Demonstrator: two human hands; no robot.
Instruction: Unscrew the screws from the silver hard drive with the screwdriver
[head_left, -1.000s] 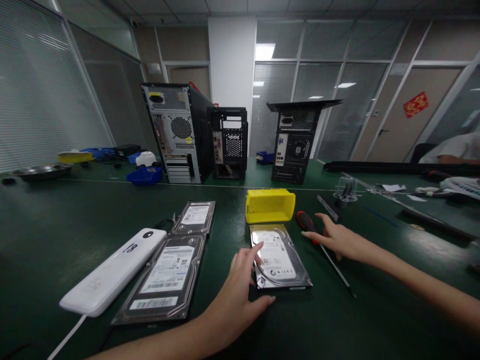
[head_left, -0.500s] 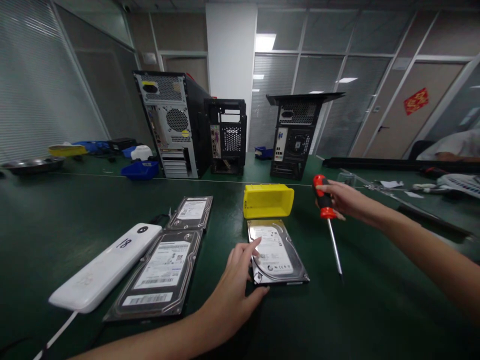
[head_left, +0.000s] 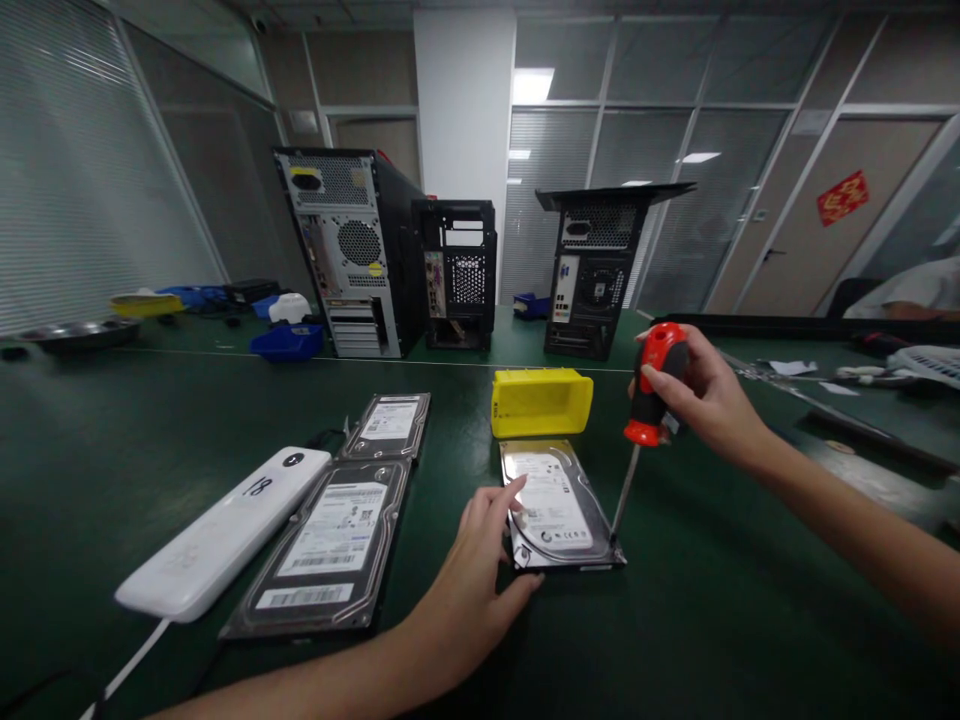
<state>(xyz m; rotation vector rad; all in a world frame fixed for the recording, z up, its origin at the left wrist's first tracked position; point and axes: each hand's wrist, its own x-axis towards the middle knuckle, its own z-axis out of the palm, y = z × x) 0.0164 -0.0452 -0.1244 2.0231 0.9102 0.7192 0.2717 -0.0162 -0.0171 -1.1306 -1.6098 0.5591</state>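
Note:
A hard drive (head_left: 559, 500) with a white label lies flat on the green table. My left hand (head_left: 484, 545) grips its left side, index finger on the label and thumb at the near edge. Around the red-and-black handle of a screwdriver (head_left: 646, 400), my right hand (head_left: 701, 395) is closed. The screwdriver's shaft slants down to the left, its tip at the drive's near right corner. Whether the tip sits in a screw is too small to tell. Behind the drive, a yellow bin (head_left: 541, 405) rests on its side, its opening facing me.
Two more hard drives, a near one (head_left: 330, 540) and a far one (head_left: 390, 425), lie left beside a white power bank (head_left: 225, 535) with a cable. Computer cases (head_left: 356, 250) stand at the back, near a blue bin (head_left: 287, 342). A person (head_left: 915, 290) sits far right.
My right hand has tilted the screwdriver and brought its tip left, from above the table to the drive's near right corner. My left hand stays on the drive.

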